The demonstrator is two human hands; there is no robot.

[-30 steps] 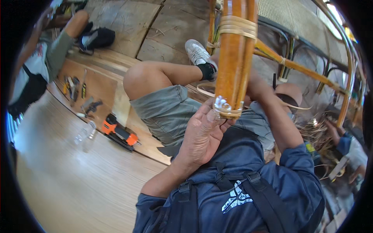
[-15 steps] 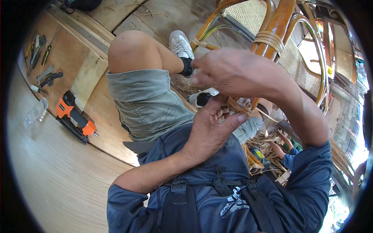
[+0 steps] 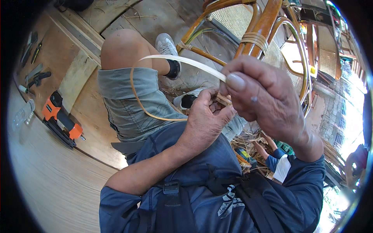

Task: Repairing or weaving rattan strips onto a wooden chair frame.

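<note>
A thin, pale rattan strip (image 3: 182, 60) is pinched between the thumb and forefinger of my right hand (image 3: 268, 101). From there it arcs left and loops down past my shorts, back toward my left hand (image 3: 210, 116). That left hand is closed at the near end of a glossy brown rattan pole (image 3: 268, 17), thumb and fingers around strip wrapping (image 3: 223, 100) there. My right hand partly hides this end. Farther up, a band of wound strips (image 3: 254, 40) binds the pole to curved side pieces of the rattan chair frame.
On the board to my left lie an orange-and-black nail gun (image 3: 62, 118), a clear plastic bottle (image 3: 23, 116) and several hand tools (image 3: 37, 75). Woven cane panels (image 3: 235, 18) stand ahead. At lower right, another person's hands (image 3: 266, 145) are among loose rattan strips.
My right hand has swung back to the right and closer, drawing the strip into a wide visible loop. My left hand stays at the pole's end. The whole view has shifted slightly.
</note>
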